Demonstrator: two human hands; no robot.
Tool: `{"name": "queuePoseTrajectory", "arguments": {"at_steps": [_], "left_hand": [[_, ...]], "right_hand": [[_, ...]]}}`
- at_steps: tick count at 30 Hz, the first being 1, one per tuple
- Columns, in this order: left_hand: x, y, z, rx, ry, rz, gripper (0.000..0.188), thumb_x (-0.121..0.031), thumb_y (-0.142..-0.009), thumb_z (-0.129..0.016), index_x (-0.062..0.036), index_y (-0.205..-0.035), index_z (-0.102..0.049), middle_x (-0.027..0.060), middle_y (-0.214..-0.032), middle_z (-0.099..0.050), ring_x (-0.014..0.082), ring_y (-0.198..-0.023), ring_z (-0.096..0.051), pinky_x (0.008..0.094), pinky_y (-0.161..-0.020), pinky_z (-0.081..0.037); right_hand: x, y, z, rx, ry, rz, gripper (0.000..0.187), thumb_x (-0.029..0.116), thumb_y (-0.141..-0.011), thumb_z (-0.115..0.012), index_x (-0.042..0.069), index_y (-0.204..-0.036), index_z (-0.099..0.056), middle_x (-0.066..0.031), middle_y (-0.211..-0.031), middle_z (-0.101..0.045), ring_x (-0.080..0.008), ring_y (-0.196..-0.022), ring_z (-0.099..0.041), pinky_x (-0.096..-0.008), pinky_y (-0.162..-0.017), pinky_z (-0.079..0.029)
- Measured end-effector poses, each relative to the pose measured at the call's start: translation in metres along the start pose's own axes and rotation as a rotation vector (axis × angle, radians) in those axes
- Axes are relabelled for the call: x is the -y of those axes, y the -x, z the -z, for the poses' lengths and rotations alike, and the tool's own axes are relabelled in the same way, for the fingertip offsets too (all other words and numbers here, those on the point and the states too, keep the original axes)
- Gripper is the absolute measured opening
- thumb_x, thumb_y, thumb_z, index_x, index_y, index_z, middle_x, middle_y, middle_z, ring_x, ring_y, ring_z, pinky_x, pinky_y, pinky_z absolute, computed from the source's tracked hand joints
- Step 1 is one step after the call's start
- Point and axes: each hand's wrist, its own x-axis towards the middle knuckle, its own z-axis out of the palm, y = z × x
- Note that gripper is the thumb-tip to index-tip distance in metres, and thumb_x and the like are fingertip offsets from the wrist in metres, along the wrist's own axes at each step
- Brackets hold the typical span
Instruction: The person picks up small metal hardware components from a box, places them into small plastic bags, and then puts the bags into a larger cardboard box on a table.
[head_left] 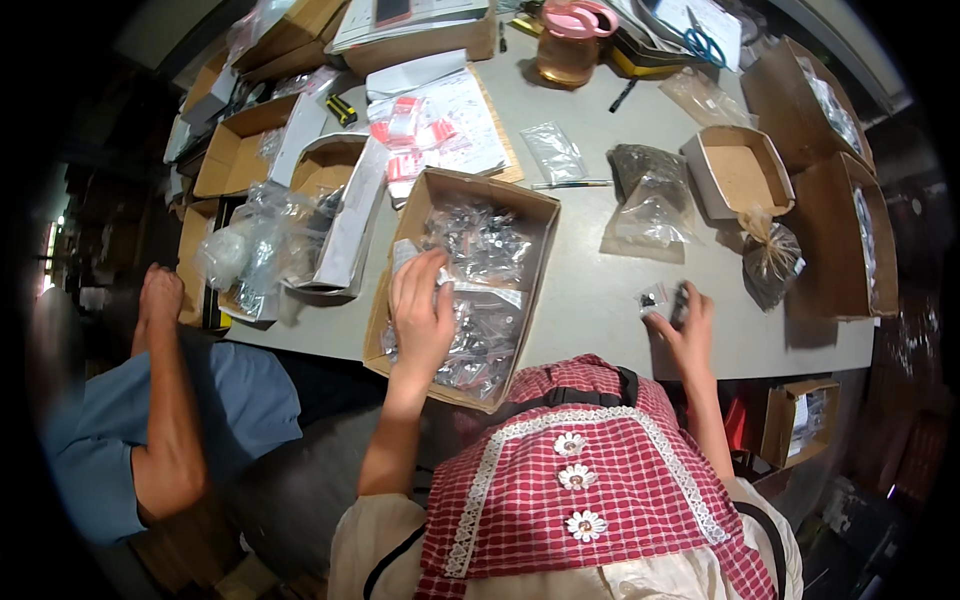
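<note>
My left hand [420,315] lies over the left side of an open cardboard box [547,240] filled with small clear plastic bags [485,245]. Its fingers bend beside a white paper piece [403,254], and the thumb stands apart. I see nothing gripped there. A white strip [490,293] crosses the bags in the middle of the box. On the right, my right hand [690,338] has its thumb at a small clear bag [652,299] with black parts inside. A dark piece [680,303] shows by its fingers; its kind is unclear.
A large bag of dark parts [650,180], a tied bag [770,262] and a white open box [741,170] stand at the right. Bags fill a box [350,215] at the left. Farther back is a pink-lidded jar [568,55]. Another person's hands [160,293] rest at the left.
</note>
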Motion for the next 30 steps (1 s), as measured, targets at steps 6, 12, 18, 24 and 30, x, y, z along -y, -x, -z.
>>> {"name": "queuePoseTrajectory", "arguments": {"at_steps": [6,12,18,24,30], "left_hand": [[0.009,0.005,-0.002,0.038,0.081,-0.034,0.019,0.005,-0.088,-0.06,-0.0025,-0.101,-0.071,0.0135,-0.116,-0.069,0.0345,-0.118,-0.061,0.0437,-0.102,-0.047],[0.004,0.004,0.005,-0.079,0.089,0.042,0.022,0.006,-0.087,-0.058,-0.0018,-0.103,-0.07,0.0134,-0.109,-0.069,0.0367,-0.113,-0.061,0.0449,-0.099,-0.048],[0.012,0.006,0.008,-0.102,0.066,0.077,0.025,0.0,-0.087,-0.06,-0.0016,-0.111,-0.068,0.0152,-0.116,-0.066,0.0369,-0.118,-0.058,0.0464,-0.103,-0.044],[0.009,0.008,0.008,-0.124,0.089,0.075,0.023,0.004,-0.087,-0.058,0.0001,-0.106,-0.069,0.0156,-0.109,-0.069,0.0354,-0.11,-0.062,0.0443,-0.095,-0.049],[0.005,0.011,0.005,0.013,0.173,0.036,0.023,0.01,-0.081,-0.056,-0.0027,-0.093,-0.072,0.013,-0.097,-0.072,0.0346,-0.097,-0.067,0.0426,-0.087,-0.051]], "right_hand": [[0.043,-0.066,-0.045,0.296,-0.268,0.161,0.03,0.009,-0.077,-0.07,0.006,-0.106,-0.068,-0.0143,-0.095,-0.061,-0.0276,-0.084,-0.064,-0.0373,-0.076,-0.053],[0.174,-0.076,-0.006,0.138,-0.64,0.599,0.026,-0.001,-0.078,-0.071,0.001,-0.104,-0.067,-0.0091,-0.096,-0.06,-0.0166,-0.079,-0.06,-0.0283,-0.065,-0.05],[0.229,-0.094,-0.001,0.045,-0.492,0.967,0.046,-0.006,-0.079,-0.072,0.005,-0.123,-0.062,-0.0145,-0.12,-0.057,-0.0215,-0.084,-0.062,-0.032,-0.07,-0.054],[0.161,-0.067,-0.039,0.185,-0.536,0.623,0.041,-0.008,-0.083,-0.064,0.001,-0.123,-0.063,-0.0145,-0.123,-0.059,-0.0196,-0.087,-0.065,-0.031,-0.077,-0.055],[0.07,-0.027,-0.048,0.279,-0.364,0.433,0.028,-0.007,-0.078,-0.062,0.0,-0.104,-0.067,-0.0153,-0.112,-0.063,-0.0297,-0.094,-0.065,-0.0369,-0.083,-0.053]]}}
